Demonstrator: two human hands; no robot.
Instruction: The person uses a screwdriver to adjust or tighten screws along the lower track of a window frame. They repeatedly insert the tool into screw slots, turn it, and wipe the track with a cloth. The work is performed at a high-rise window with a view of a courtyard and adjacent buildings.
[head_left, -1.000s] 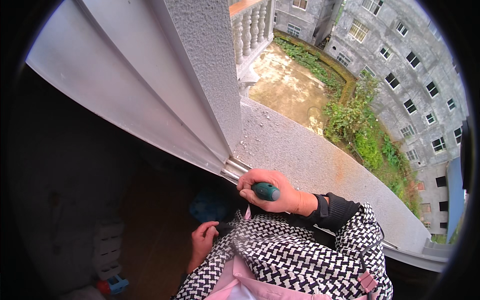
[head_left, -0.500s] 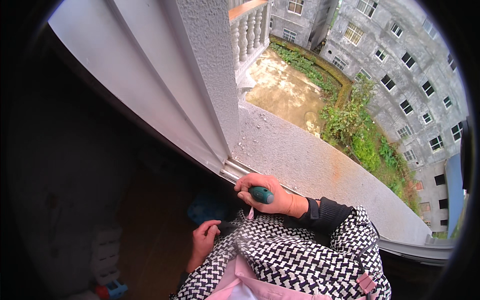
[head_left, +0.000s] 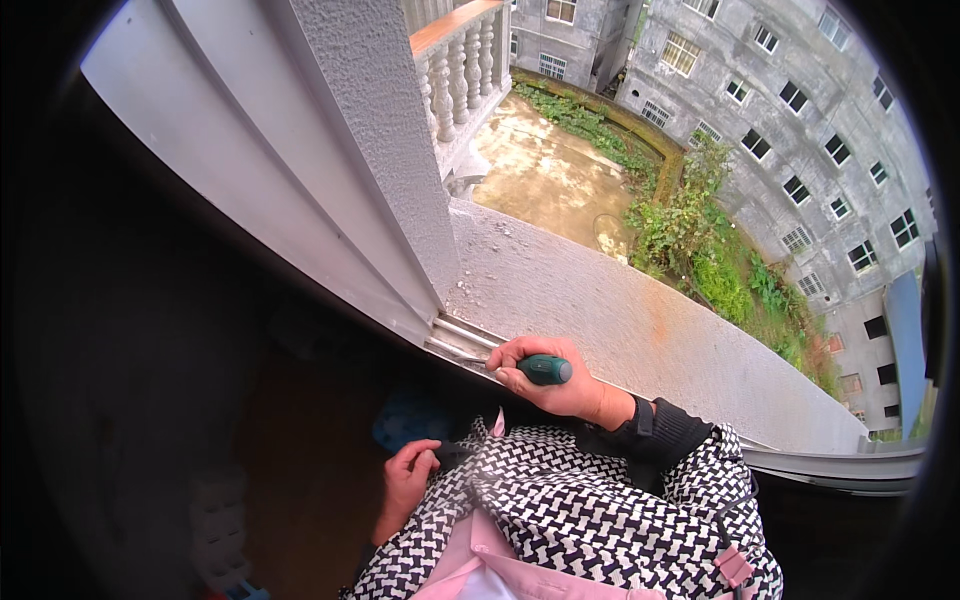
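A screwdriver with a dark green handle (head_left: 545, 369) is in my right hand (head_left: 562, 385), its fingers wrapped round the grip. The thin metal shaft points left, its end down at the window track (head_left: 462, 338), a pale channel with light rails along the sill. Lower down, close to my checked black-and-white top (head_left: 560, 490), my left hand (head_left: 408, 478) is closed in a pinch. A small dark thing (head_left: 453, 455) sticks out at its fingertips, too dim to name.
White window frame (head_left: 260, 150) rises at the left beside a rough grey wall edge. Outside lies a concrete ledge (head_left: 590, 310) with crumbs of grit, a drop to a yard beyond. A blue object (head_left: 405, 420) and pale blocks (head_left: 218, 520) sit in the dark room below.
My right hand has moved right and slightly down along the track with the screwdriver, whose shaft now shows. The outside view has shifted left. My left hand stays in place.
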